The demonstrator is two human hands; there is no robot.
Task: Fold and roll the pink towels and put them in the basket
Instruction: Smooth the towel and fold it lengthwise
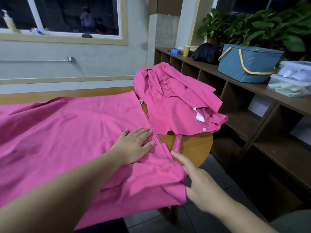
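A large pink towel [67,132] lies spread flat over the wooden table [193,143]. My left hand [133,145] presses flat on it near its right edge, fingers straight. Beside that edge my right hand [198,180] touches the towel's hem with straight fingers, at the table's near right corner. A crumpled heap of more pink towels [175,98] sits on the table's far right end, showing white tags. The blue woven basket [249,64] with tan handles stands on the shelf unit to the right.
The brown shelf unit [252,118] runs along the right wall close to the table. On top stand clear plastic boxes [291,79], a black bag [207,53], a yellow cup [186,50] and leafy plants [262,29]. Tiled floor lies between table and shelf.
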